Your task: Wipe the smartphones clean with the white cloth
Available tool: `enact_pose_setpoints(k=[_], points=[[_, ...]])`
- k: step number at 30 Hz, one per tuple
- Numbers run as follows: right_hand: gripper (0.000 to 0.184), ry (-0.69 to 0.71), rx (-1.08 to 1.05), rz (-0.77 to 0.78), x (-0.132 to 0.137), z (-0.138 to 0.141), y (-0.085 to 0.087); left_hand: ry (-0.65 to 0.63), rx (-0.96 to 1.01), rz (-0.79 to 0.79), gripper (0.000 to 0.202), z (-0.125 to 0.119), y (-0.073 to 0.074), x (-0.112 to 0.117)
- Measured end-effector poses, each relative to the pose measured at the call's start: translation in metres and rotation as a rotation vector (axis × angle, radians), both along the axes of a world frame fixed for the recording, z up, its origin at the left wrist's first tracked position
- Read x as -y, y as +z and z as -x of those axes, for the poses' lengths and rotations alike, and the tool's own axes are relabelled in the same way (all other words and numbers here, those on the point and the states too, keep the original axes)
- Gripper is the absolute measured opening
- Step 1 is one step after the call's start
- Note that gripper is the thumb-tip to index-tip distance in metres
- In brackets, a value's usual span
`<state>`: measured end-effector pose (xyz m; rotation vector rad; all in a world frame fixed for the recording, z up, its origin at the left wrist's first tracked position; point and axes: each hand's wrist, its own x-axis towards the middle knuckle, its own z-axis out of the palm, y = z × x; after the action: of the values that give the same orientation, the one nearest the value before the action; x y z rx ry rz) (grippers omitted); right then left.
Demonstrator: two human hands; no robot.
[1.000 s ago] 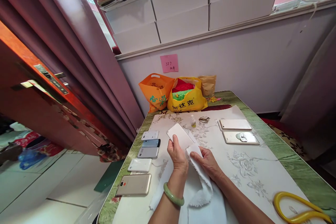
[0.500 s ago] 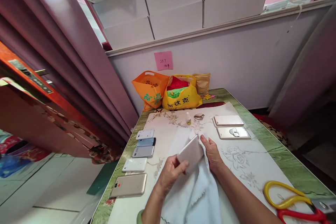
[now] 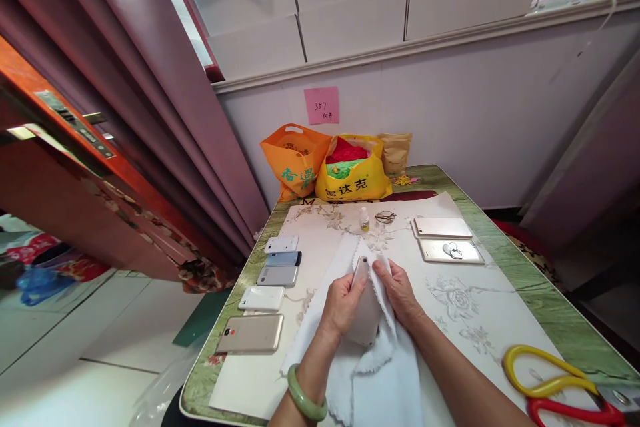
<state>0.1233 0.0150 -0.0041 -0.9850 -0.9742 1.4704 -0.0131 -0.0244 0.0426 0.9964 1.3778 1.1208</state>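
My left hand point(image 3: 341, 301) is closed around a white phone point(image 3: 364, 307), holding it up on edge above the table. My right hand point(image 3: 399, 290) presses a white cloth point(image 3: 373, 373) against the phone's right side, fingers curled on it. The cloth drapes down from both hands onto the table toward me. A green bangle point(image 3: 304, 398) sits on my left wrist.
Several phones point(image 3: 273, 275) lie in a column along the table's left edge, two more phones point(image 3: 447, 239) at the right. A small bottle point(image 3: 365, 219) and a ring stand point(image 3: 385, 217) sit behind my hands. Orange and yellow bags point(image 3: 327, 170) stand at the far end. Yellow-and-red scissors point(image 3: 555, 387) lie at the near right.
The phone was flat and face up in my left hand; I turned it over and up on edge, and my right hand brought the cloth against its side.
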Motion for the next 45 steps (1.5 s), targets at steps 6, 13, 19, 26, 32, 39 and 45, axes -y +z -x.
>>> enact_pose_setpoints(k=[6, 13, 19, 26, 32, 39, 45], points=[[0.048, 0.026, 0.188, -0.160, 0.008, 0.009, -0.001, 0.249, 0.106, -0.061, 0.049, -0.006, -0.003, -0.015], [0.044, 0.092, 0.295, -0.260, 0.007, 0.011, -0.004, 0.551, 0.287, -0.179, 0.049, -0.017, -0.005, -0.042], [0.044, 0.127, 0.244, -0.213, 0.008, 0.011, -0.008, 0.480, 0.239, -0.192, 0.049, -0.010, -0.008, -0.041], [0.052, 0.025, 0.044, -0.006, 0.005, 0.009, -0.002, -0.010, -0.150, -0.085, 0.043, 0.009, -0.001, -0.014], [0.055, -0.040, 0.012, 0.069, 0.001, 0.006, 0.000, -0.123, -0.239, -0.077, 0.045, 0.006, -0.008, -0.003], [0.051, 0.068, 0.300, -0.212, 0.008, 0.010, -0.010, 0.275, -0.045, -0.196, 0.047, -0.006, -0.009, -0.030], [0.055, 0.138, 0.263, -0.188, 0.008, 0.009, -0.007, 0.582, 0.213, -0.243, 0.046, -0.016, -0.010, -0.044]])
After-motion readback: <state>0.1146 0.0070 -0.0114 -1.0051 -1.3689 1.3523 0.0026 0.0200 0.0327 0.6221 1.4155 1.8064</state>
